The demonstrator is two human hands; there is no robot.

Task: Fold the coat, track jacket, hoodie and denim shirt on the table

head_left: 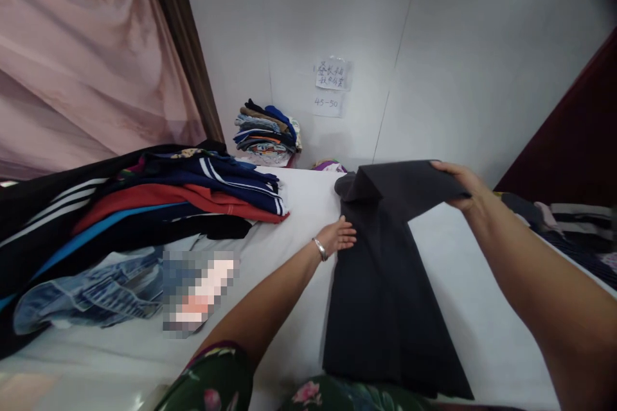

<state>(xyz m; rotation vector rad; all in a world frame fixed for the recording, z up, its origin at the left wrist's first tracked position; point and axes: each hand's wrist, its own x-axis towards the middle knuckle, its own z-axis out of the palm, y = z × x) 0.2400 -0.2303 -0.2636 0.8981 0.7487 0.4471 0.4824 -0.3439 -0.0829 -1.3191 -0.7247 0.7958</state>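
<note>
A dark grey garment (380,308), which looks like a long-sleeved jacket, lies lengthwise on the white surface in front of me, its wide end nearest my body. At its far end the cloth is bunched. One sleeve (405,186) stretches out to the right, lifted off the surface. My right hand (460,186) is closed around the end of that sleeve. My left hand (337,236), with a silver bangle at the wrist, has its fingers spread at the garment's left edge and is not gripping it.
Unfolded clothes (193,192) are piled on the left, with jeans (110,295) in front of them. A folded stack (267,131) stands by the far wall, under two paper notes (332,74). More clothes (578,225) lie at the right edge. A pink curtain (96,58) hangs on the left.
</note>
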